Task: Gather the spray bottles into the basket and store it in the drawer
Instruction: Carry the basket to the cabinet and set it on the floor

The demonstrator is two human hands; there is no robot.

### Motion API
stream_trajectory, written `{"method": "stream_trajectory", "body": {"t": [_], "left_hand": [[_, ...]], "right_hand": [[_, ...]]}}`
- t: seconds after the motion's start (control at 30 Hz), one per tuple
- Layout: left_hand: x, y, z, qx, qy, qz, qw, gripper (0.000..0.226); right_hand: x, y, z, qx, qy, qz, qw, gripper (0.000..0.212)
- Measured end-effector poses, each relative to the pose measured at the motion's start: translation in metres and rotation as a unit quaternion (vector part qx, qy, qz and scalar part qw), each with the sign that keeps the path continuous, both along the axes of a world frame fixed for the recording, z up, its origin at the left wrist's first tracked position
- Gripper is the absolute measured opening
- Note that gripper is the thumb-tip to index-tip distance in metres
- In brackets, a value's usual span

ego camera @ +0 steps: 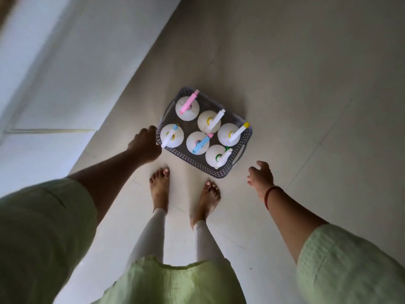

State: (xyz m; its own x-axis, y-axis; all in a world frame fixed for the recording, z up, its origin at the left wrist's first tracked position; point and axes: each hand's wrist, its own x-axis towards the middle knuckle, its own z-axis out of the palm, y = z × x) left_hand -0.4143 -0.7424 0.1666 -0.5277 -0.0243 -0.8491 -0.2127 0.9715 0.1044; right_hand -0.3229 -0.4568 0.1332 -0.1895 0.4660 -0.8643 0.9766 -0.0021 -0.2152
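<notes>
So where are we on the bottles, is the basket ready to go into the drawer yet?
Gathering looks done: six spray bottles stand upright in the grey basket on the floor, and none lies loose in view. In hand: the left hand is curled at the basket's near-left corner, though I cannot tell whether it grips; the right hand is open and apart from the basket. Left: lifting it and storing it; no drawer is visible.

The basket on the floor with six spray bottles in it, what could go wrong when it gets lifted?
Only the left hand is at the basket; the right hand is open and off it, so a one-sided lift may tip it. The spray bottles stand upright and loose, so they may topple. Bare feet are close beneath.
</notes>
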Motion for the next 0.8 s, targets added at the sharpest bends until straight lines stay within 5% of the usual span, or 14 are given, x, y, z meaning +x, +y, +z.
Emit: {"method": "stream_trajectory", "body": {"t": [0.07,0.3,0.67,0.8], "left_hand": [[-0.024,-0.005,0.039,0.018,0.069,0.008,0.997,0.056],[-0.007,-0.006,0.108,0.057,0.08,0.084,0.992,0.055],[0.052,-0.081,0.097,0.069,0.098,0.226,0.967,0.058],[0.088,-0.127,0.098,0.085,0.126,0.276,0.949,0.062]], "right_hand": [[-0.01,-0.004,0.027,-0.01,0.016,0.011,1.0,0.052],[-0.037,-0.025,0.091,-0.023,0.067,0.07,0.995,0.05],[-0.031,-0.12,0.083,-0.011,0.118,0.126,0.985,0.035],[-0.017,-0.182,0.087,-0.028,0.083,0.238,0.967,0.046]]}}
